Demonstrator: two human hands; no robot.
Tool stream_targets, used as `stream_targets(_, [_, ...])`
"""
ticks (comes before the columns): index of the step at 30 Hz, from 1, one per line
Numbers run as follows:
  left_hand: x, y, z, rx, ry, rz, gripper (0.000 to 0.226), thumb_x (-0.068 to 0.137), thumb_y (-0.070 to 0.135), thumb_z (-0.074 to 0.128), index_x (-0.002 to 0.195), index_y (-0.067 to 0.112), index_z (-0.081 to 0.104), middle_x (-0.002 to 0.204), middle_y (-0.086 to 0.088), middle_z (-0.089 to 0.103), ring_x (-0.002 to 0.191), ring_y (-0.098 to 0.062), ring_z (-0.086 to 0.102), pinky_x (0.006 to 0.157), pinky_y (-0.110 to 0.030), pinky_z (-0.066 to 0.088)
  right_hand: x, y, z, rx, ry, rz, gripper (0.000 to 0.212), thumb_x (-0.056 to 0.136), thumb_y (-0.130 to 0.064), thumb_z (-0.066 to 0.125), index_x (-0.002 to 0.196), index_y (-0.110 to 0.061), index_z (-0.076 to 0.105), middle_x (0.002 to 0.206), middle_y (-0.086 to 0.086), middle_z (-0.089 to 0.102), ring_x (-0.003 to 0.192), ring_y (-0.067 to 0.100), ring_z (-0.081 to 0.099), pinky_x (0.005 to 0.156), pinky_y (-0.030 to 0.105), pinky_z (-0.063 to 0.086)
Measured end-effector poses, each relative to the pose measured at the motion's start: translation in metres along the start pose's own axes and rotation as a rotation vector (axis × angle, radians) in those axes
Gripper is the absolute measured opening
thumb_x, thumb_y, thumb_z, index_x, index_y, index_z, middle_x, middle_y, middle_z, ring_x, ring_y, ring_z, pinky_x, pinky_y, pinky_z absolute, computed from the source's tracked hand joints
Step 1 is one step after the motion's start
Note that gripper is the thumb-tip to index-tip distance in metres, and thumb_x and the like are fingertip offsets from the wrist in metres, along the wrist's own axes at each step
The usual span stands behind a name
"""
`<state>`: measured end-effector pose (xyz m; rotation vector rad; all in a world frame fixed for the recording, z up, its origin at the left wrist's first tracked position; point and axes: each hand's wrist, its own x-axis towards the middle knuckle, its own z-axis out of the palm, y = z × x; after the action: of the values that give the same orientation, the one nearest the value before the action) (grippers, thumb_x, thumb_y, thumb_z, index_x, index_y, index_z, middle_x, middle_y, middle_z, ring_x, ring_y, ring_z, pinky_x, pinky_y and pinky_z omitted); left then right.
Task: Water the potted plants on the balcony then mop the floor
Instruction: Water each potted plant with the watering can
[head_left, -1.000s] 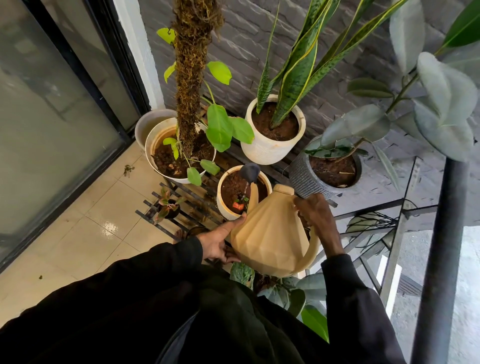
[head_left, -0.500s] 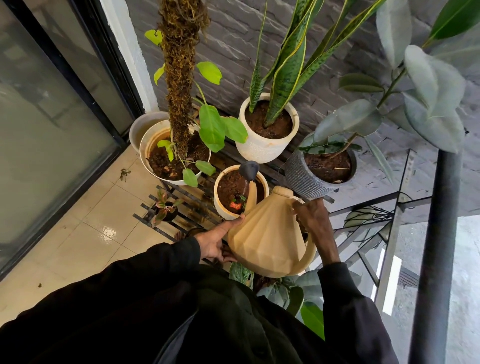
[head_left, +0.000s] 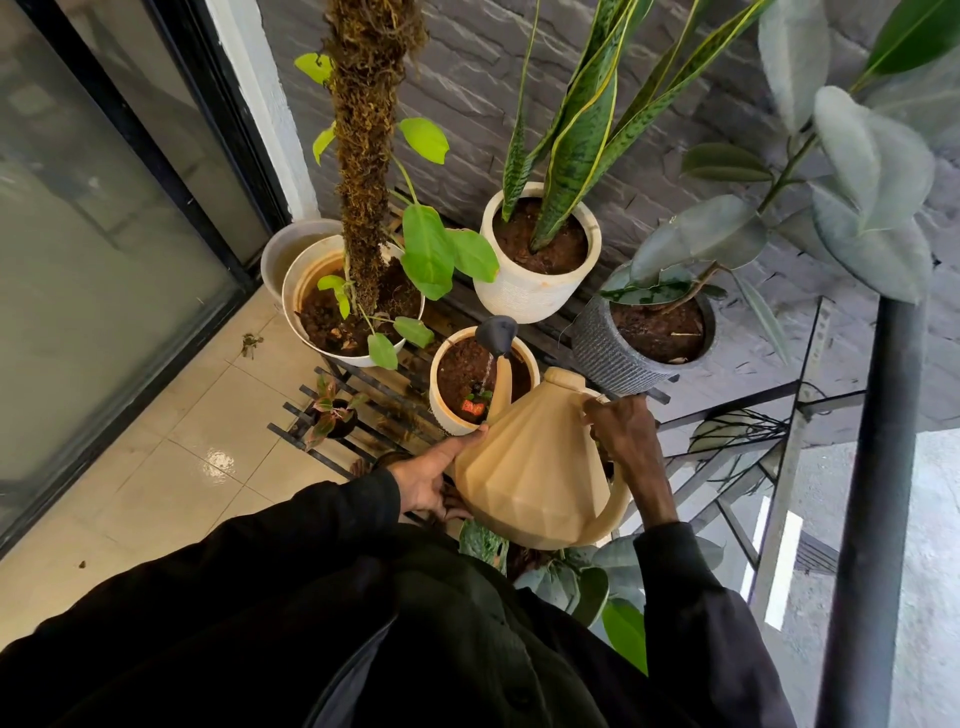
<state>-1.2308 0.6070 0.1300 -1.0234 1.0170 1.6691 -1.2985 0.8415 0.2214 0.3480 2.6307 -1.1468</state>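
Observation:
A beige faceted watering can (head_left: 530, 467) is tilted forward, its dark spout head (head_left: 497, 335) over a small cream pot (head_left: 457, 421) of soil holding a tiny plant. A thin stream of water falls from the spout into that pot. My right hand (head_left: 623, 431) grips the can's handle at the top. My left hand (head_left: 431, 478) is pressed against the can's left side and underside. Behind stand a moss-pole plant pot (head_left: 296, 296), a white snake-plant pot (head_left: 530, 296) and a grey ribbed pot (head_left: 608, 348) with a rubber plant.
The pots sit on a black slatted stand (head_left: 374, 405) against a grey stone wall. A tiny pot with a red-leaved plant (head_left: 332, 413) sits on the stand's left end. Cream floor tiles (head_left: 171, 467) and a glass door lie left; a dark railing post (head_left: 878, 467) stands right.
The view has shifted slightly; the can stays tilted over the small cream pot and both hands keep their hold. A trickle of water now shows under the spout.

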Motion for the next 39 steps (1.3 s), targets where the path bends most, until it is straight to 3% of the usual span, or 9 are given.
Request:
stream_targets(3, [0.0,0.0,-0.003,-0.025,0.002,0.015,0.098,0.062,0.064,0.087,0.138,0.018,0.044,0.135,-0.022,0.053,0.122,-0.044,0.055,0.101,-0.065,0.048,-0.005,0.002,0.004,0.053,0.031,-0.011,0.046,0.093,-0.043,0.066,0.07,-0.005,0.054,0.081,0.037,0.065,0.059,0.043,0.056,0.06,0.062,0.055])
stream_targets(6, [-0.002,0.001,-0.005,-0.031,0.004,0.044,0.101,0.062,0.061,0.088,0.142,0.019,0.043,0.138,-0.021,0.051,0.124,-0.044,0.053,0.102,-0.066,0.047,-0.009,0.012,0.009,0.082,0.034,-0.043,0.074,0.08,-0.06,0.057,0.075,0.013,0.064,0.066,0.034,0.06,0.05,0.026,0.045,0.047,0.045,0.043])
stream_targets(10, [-0.005,0.002,-0.004,-0.04,0.019,0.069,0.11,0.056,0.058,0.091,0.145,0.018,0.041,0.143,-0.019,0.048,0.126,-0.043,0.052,0.104,-0.066,0.045,-0.02,0.026,0.014,0.138,0.088,-0.066,0.069,0.082,-0.054,0.059,0.074,0.014,0.068,0.07,0.036,0.062,0.049,0.024,0.045,0.052,0.033,0.038])
stream_targets(17, [-0.018,0.005,0.005,-0.044,0.048,0.096,0.085,0.087,0.053,0.072,0.153,0.019,0.032,0.155,-0.017,0.035,0.136,-0.04,0.039,0.105,-0.059,0.037,-0.035,0.04,0.021,0.169,0.164,-0.126,0.065,0.079,-0.058,0.055,0.076,0.004,0.073,0.064,0.02,0.066,0.052,0.03,0.053,0.049,0.018,0.041])
stream_targets(23, [-0.018,0.003,0.007,-0.031,0.015,0.127,0.074,0.083,0.061,0.071,0.14,0.022,0.044,0.123,-0.009,0.055,0.124,-0.036,0.048,0.109,-0.062,0.037,-0.045,0.058,0.026,0.156,0.235,-0.162,0.067,0.084,-0.058,0.055,0.072,0.006,0.07,0.061,0.024,0.061,0.051,0.025,0.047,0.057,0.028,0.037])
stream_targets(27, [-0.025,0.006,0.011,-0.018,0.01,0.156,0.067,0.081,0.065,0.072,0.13,0.025,0.048,0.119,-0.007,0.057,0.118,-0.032,0.05,0.097,-0.056,0.04,-0.051,0.066,0.029,0.191,0.281,-0.165,0.066,0.089,-0.055,0.06,0.067,0.006,0.065,0.059,0.025,0.057,0.054,0.042,0.05,0.057,0.031,0.036])
stream_targets(31, [-0.027,0.008,0.012,-0.019,0.0,0.188,0.06,0.084,0.061,0.07,0.126,0.023,0.051,0.118,-0.007,0.059,0.115,-0.029,0.053,0.107,-0.054,0.038,-0.062,0.066,0.031,0.236,0.299,-0.192,0.063,0.09,-0.058,0.057,0.067,0.0,0.067,0.055,0.017,0.055,0.048,0.028,0.044,0.056,0.032,0.04])
stream_targets(35, [-0.036,0.009,0.013,-0.016,-0.015,0.24,0.033,0.092,0.057,0.063,0.105,0.028,0.055,0.112,-0.004,0.06,0.102,-0.023,0.056,0.096,-0.046,0.042,-0.067,0.073,0.037,0.251,0.347,-0.181,0.067,0.093,-0.061,0.059,0.068,0.001,0.064,0.056,0.018,0.054,0.052,0.034,0.049,0.059,0.045,0.049])
stream_targets(39, [-0.043,0.01,0.014,0.006,-0.015,0.295,0.024,0.095,0.055,0.061,0.105,0.033,0.057,0.111,-0.002,0.06,0.101,-0.021,0.057,0.089,-0.045,0.044,-0.075,0.07,0.039,0.323,0.371,-0.196,0.076,0.089,-0.068,0.059,0.073,0.007,0.067,0.057,0.022,0.057,0.049,0.031,0.047,0.056,0.032,0.043])
